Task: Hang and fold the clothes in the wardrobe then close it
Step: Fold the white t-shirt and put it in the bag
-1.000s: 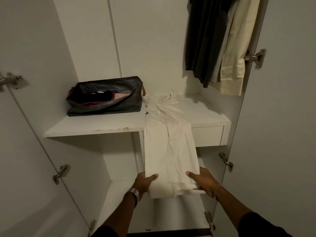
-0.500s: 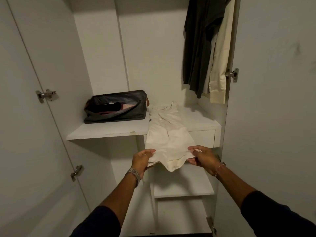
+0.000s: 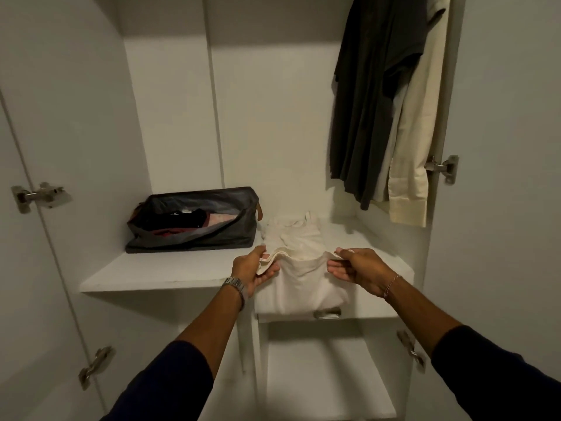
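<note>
A cream pair of trousers [image 3: 303, 268] lies on the white wardrobe shelf [image 3: 170, 271], its top end towards the back wall and a fold hanging over the shelf's front edge. My left hand [image 3: 252, 270] pinches the left corner of the trousers' raised lower end. My right hand [image 3: 358, 268] pinches the right corner. Both hands hold that end just above the shelf's front edge. A dark shirt [image 3: 373, 95] and a cream garment [image 3: 416, 153] hang at the upper right.
An open dark bag [image 3: 194, 221] with clothes inside sits on the shelf's left part. A drawer handle [image 3: 327, 313] shows under the hanging fold. Lower shelves [image 3: 328, 381] lie below. Both wardrobe doors stand open, hinges [image 3: 441, 168] showing on each side.
Both hands lifted the trousers' lower end from below the shelf up to its front edge, folding the legs upward over the shelf. My view rose with them.
</note>
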